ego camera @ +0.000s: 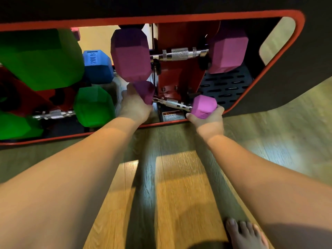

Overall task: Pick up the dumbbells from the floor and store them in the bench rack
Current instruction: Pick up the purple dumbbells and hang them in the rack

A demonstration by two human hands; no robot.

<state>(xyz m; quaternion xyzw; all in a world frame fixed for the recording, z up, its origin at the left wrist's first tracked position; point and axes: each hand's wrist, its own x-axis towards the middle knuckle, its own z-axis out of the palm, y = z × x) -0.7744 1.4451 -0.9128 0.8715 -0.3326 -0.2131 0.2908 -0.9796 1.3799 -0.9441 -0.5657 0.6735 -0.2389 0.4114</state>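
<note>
A small purple dumbbell [172, 103] with a chrome handle lies low in the red-rimmed bench rack [179, 16], tilted down to the right. My left hand [134, 106] grips its left head. My right hand [208, 119] cups its right head from below. Above it a larger purple dumbbell [179, 53] rests across the rack's red frame.
A green dumbbell [53, 114], a big green head [39, 58] and a blue head [98, 66] fill the rack's left side. A black slotted shelf [228, 87] lies at the right. Wooden floor [179, 194] spreads below, with a bare foot [246, 234] at the bottom right.
</note>
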